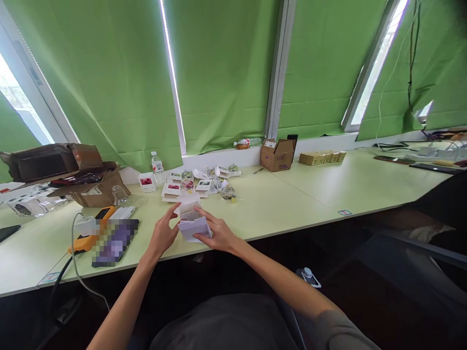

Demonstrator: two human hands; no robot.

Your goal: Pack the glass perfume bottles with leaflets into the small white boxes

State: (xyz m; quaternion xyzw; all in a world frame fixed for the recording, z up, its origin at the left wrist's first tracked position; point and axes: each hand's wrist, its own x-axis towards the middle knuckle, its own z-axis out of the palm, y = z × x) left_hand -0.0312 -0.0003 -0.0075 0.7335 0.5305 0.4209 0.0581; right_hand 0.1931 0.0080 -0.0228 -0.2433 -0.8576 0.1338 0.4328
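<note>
A small white cardboard box [194, 230] stands near the table's front edge with its top open and a flap raised at the back. Something greyish, not clear enough to name, shows inside it. My right hand [219, 232] grips the box from the right, thumb on the front and fingers at the upper edge. On the left side my left hand [166, 232] holds it between curved fingers and thumb. Just behind lie opened white boxes with printed labels [172, 188] and clear round glass bottles [227, 193]. A small gold cap [234, 199] sits beside one bottle.
To the left are a phone [116, 243], an orange device [87, 240] with cables, and a torn brown carton [97, 187]. A water bottle [156, 165] stands behind. An open brown box [278, 155] and a row of small yellow boxes [321, 158] are farther right.
</note>
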